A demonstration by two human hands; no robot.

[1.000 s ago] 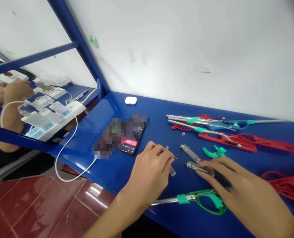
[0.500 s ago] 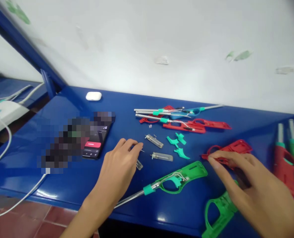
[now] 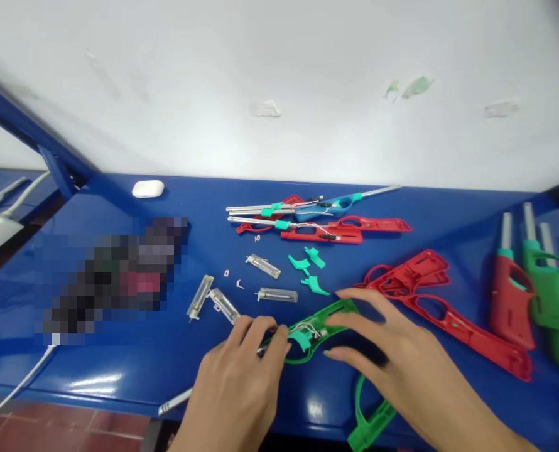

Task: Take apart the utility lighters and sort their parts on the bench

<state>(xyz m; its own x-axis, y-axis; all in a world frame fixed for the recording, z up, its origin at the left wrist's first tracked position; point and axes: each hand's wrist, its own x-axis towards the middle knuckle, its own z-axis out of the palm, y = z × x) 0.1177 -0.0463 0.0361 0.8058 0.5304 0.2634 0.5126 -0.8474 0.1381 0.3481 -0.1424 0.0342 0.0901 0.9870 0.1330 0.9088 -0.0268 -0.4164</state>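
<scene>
An opened green lighter half [image 3: 343,312] lies at the front of the table, with white wires and a teal trigger [image 3: 299,340] inside. My left hand [image 3: 239,367] has its fingers curled round the lighter's neck; its metal tube [image 3: 176,400] sticks out to the left. At the handle end, my right hand [image 3: 397,358] is spread, thumb and fingers apart around the green shell, holding nothing I can see. Under the right hand lies another green shell half [image 3: 374,424], partly hidden. Several clear fuel tanks [image 3: 278,295] and loose teal triggers [image 3: 314,285] lie just beyond.
Red shell halves [image 3: 472,333] lie right of my right hand. Assembled red [image 3: 510,301] and green lighters [image 3: 550,282] are at the far right. Metal tubes with wires [image 3: 255,221] lie at the back. A white case [image 3: 148,189] and a blurred-out object [image 3: 105,282] are on the left.
My left hand has moved from beside a clear fuel tank onto the green lighter's neck. My right hand has left the red shells and come over the green handle. The view has shifted right.
</scene>
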